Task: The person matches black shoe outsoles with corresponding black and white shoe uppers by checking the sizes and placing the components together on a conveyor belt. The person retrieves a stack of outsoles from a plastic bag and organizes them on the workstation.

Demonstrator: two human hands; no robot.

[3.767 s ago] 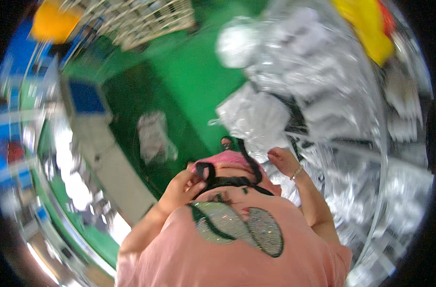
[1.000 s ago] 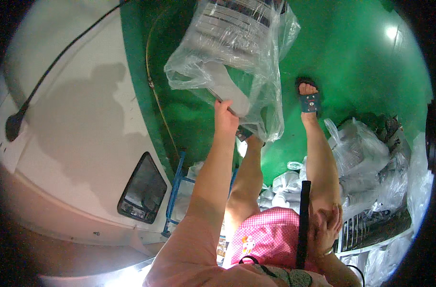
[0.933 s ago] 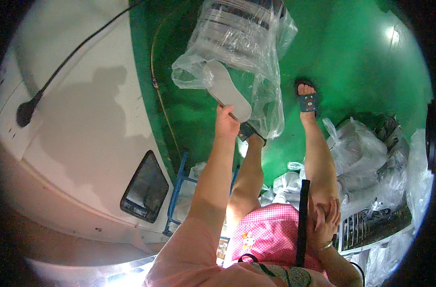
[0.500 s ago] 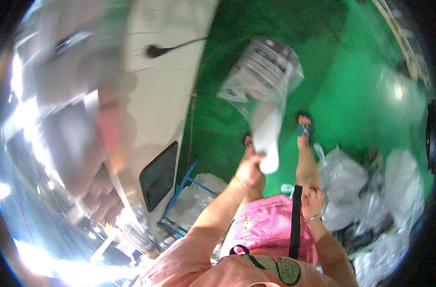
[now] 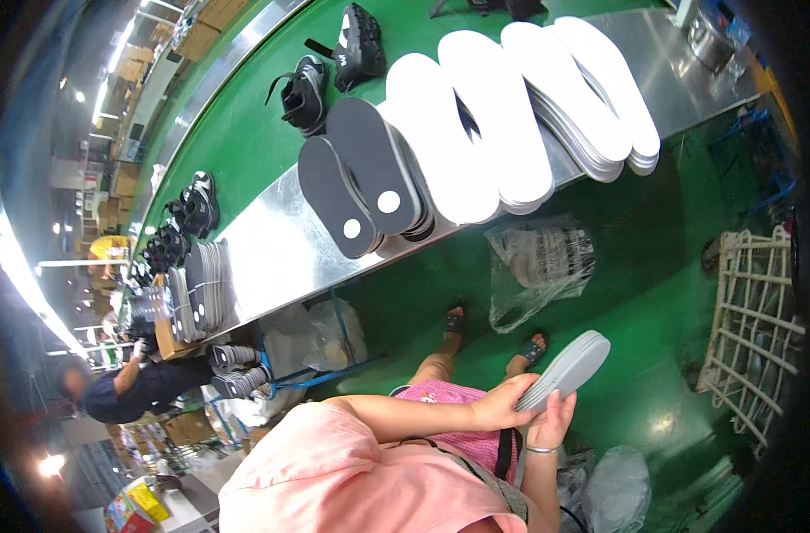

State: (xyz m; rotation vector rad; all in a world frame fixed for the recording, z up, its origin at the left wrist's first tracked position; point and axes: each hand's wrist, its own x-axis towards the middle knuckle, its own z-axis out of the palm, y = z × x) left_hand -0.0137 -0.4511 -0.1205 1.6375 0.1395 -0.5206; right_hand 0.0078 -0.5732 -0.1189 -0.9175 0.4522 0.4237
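A small stack of pale grey insoles [image 5: 572,366] is gripped between my two hands, in front of my body on the right. My left hand [image 5: 501,405] closes on the stack's near end from the left. On its lower side, my right hand [image 5: 551,423] has its fingers up against the layers. Beyond my feet, a metal worktable [image 5: 276,244] carries several stacks of white insoles [image 5: 440,138] and, left of these, stacks of dark grey insoles [image 5: 369,147] with white round spots. A clear plastic bag [image 5: 543,265] with pale layered contents lies on the green floor below.
Black shoes [image 5: 359,49] stand past the table's far side. More insole stacks [image 5: 206,284] sit toward its left end, where another person [image 5: 147,386] works. A white wire rack [image 5: 750,333] stands at right. Clear plastic bags [image 5: 618,489] lie near my right arm.
My view has swung up to the table. Earlier my left hand held a white insole over the plastic bag and my right rested by my knee; now both hands hold a stack.
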